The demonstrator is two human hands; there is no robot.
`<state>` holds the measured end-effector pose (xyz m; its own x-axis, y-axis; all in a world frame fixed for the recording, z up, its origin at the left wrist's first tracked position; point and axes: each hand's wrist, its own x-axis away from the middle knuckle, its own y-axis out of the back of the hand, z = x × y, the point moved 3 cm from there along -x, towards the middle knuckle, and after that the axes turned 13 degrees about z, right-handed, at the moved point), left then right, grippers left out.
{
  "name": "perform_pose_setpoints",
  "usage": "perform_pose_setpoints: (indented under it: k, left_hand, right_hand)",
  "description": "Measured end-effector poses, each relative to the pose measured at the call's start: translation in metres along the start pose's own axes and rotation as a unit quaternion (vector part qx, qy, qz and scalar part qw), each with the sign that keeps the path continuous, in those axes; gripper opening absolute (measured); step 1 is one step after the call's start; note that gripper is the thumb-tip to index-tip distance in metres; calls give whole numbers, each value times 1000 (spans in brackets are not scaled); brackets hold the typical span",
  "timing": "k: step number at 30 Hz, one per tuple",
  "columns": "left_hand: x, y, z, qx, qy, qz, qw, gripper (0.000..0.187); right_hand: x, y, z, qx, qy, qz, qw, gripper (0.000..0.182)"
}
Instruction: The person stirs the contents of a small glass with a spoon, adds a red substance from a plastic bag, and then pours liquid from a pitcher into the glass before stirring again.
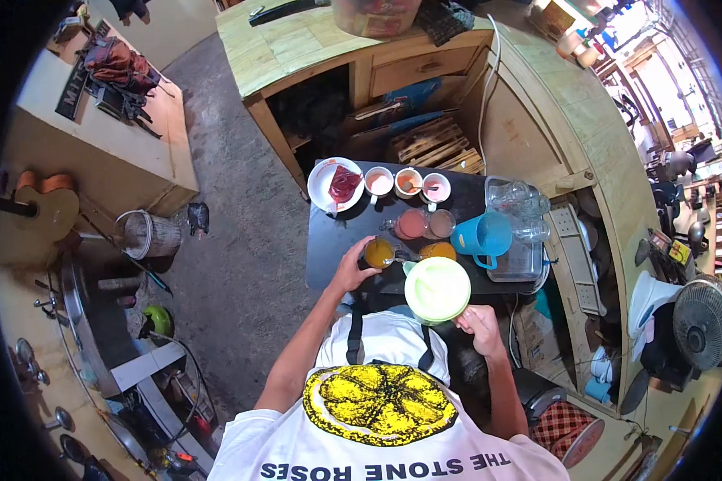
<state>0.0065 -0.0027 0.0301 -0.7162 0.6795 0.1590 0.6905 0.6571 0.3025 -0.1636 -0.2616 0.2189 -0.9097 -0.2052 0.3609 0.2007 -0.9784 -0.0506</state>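
On the small dark table point(329, 248), my left hand point(355, 266) is closed around a glass mug point(378, 253) of orange drink. My right hand point(481, 327) grips the handle of a light green lidded pitcher point(437, 290). The pitcher's spout points at the glass mug; whether liquid flows is too small to tell. A second glass of orange drink point(438, 252) stands just behind the pitcher, partly hidden by it. Farther back are a glass of pink drink point(411, 224), a glass of brownish drink point(440, 224) and a blue pitcher point(481, 234).
Along the table's far edge stand a white bowl point(322, 186) with a dark red packet and white cups point(379, 183), one holding a spoon. A clear tray point(515, 264) with upturned glasses sits at the right. A wooden cabinet point(529, 136) borders the table; a fan point(702, 323) stands far right.
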Motion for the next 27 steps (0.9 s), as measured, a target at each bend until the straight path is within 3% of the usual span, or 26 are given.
perform_pose_setpoints:
  k: [12, 27]
  left_hand:
    - [0, 4, -5, 4, -21, 0, 1000, 85]
    - [0, 3, -3, -14, -16, 15, 1000, 87]
  right_hand:
    - [-26, 5, -41, 74, -34, 37, 996, 40]
    - [-26, 2, -50, 137, 18, -3, 990, 31]
